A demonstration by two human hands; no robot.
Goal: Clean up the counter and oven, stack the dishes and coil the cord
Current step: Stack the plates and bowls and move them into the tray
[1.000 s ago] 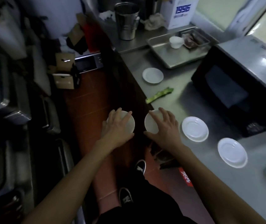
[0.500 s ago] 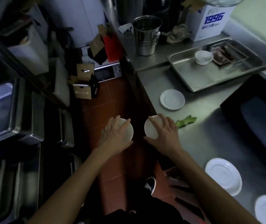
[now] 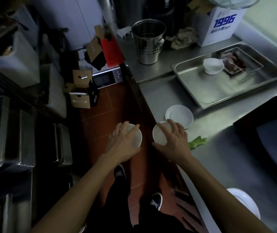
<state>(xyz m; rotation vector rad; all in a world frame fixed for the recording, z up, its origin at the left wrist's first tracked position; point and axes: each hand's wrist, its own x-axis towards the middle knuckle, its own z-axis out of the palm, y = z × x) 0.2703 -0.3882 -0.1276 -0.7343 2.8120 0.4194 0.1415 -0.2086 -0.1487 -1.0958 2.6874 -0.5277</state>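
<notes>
My left hand (image 3: 123, 144) grips a small white saucer (image 3: 137, 137) from above, out over the red floor. My right hand (image 3: 174, 142) grips a second white saucer (image 3: 159, 136) at the steel counter's (image 3: 218, 148) near edge. Just beyond that hand a third white saucer (image 3: 179, 116) lies flat on the counter. Another white plate (image 3: 245, 200) shows at the lower right, partly behind my right forearm. The black oven (image 3: 272, 148) stands on the counter at the right.
A green vegetable scrap (image 3: 198, 142) lies beside my right hand. Farther back sit a steel tray (image 3: 210, 91) holding a white bowl (image 3: 213, 65), a metal bucket (image 3: 148, 41), a crumpled rag (image 3: 181, 38) and a white box (image 3: 222, 26). Cardboard boxes (image 3: 82, 95) stand on the floor.
The view has swung left and forward along the counter. Both hands keep their saucers, and the right one has come close to the saucer lying on the counter.
</notes>
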